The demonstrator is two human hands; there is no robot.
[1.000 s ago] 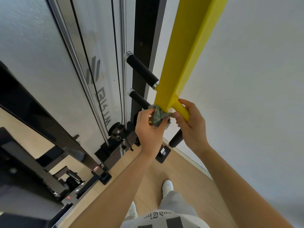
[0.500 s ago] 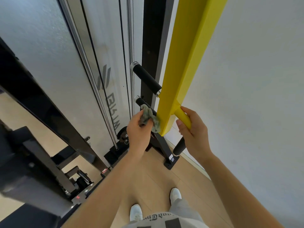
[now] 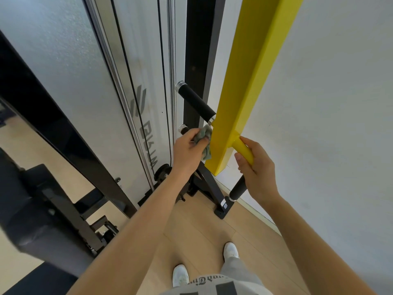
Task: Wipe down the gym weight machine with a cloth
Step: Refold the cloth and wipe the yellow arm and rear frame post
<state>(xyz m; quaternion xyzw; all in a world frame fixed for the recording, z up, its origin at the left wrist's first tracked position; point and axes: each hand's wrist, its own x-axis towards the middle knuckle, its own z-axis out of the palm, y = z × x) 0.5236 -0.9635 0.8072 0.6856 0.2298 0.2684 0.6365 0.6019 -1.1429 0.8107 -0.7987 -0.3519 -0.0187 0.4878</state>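
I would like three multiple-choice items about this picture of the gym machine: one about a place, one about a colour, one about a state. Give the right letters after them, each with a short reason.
1. Where is the cloth pressed?
A. on the floor
B. against the left face of the yellow beam, near its lower end
C. on the white wall

2. What colour is the short bar that the right hand grips?
A. yellow
B. red
C. silver

3. What state is the left hand in?
A. open and empty
B. flat on the floor
C. closed around the cloth

Answers:
1 B: the cloth lies against the side of the yellow beam, just above its end.
2 A: the right hand wraps a yellow bar that juts from the beam.
3 C: the left hand bunches the cloth in its fingers.
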